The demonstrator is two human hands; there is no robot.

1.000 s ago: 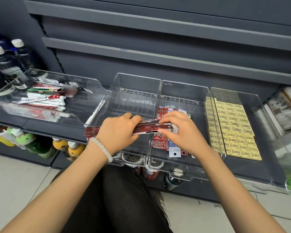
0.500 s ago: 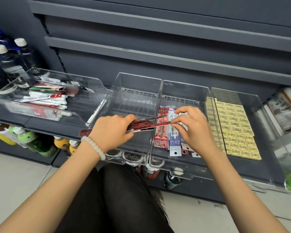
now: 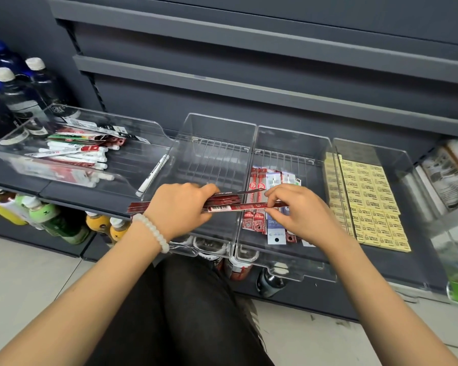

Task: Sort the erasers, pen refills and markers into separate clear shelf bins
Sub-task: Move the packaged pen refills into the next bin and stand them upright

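My left hand (image 3: 181, 208) grips a bundle of long red pen refill packs (image 3: 224, 199) over the empty clear bin (image 3: 212, 128). My right hand (image 3: 299, 211) pinches the end of one red refill pack (image 3: 246, 206) from that bundle, above the refill bin (image 3: 291, 136). Red and blue-white refill packs (image 3: 265, 204) lie flat in that bin. Yellow erasers (image 3: 365, 199) fill the right bin in rows. The left bin (image 3: 132, 122) holds a mixed pile of white markers and red packs (image 3: 74, 157), and a single white marker (image 3: 154, 175) leans at its right end.
Bottles with white caps (image 3: 16, 101) stand at the far left on the shelf. Drink bottles (image 3: 50, 217) fill the lower shelf beneath the bins. Printed packages (image 3: 447, 175) sit at the right edge. Grey shelf rails run above. My dark-trousered leg is below.
My right hand left the packs lying in the refill bin and came back to the bundle, where it now pinches one red pack. My left hand stayed over the empty bin.
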